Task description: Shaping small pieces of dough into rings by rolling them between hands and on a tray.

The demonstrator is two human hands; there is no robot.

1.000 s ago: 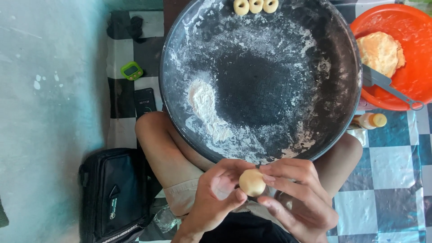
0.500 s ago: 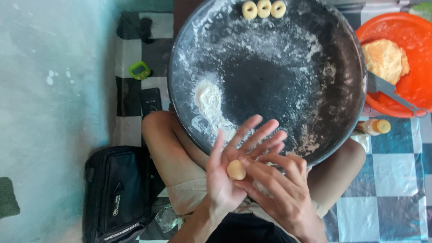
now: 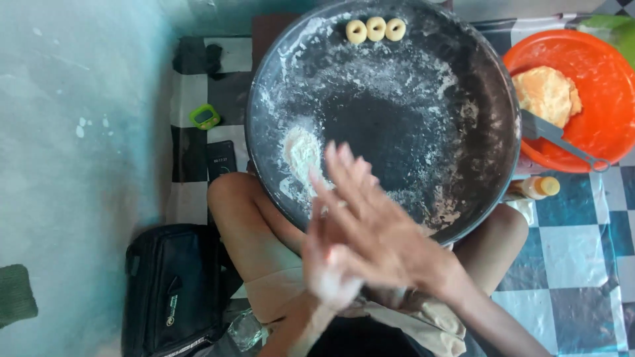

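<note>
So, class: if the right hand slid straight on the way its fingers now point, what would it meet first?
The right hand, laid across the left hand, points up-left over the dark round tray. It would probably meet the small flour heap first, though its height above the tray is unclear.

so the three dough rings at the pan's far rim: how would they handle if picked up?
The dough rings look soft and raw, so a pinch would likely dent them or close the hole. They are probably light for their size. The pan is floured, so they should lift off without much sticking. They lie flat and touching, so rolling seems unlikely, but neighbours may cling together.
</note>
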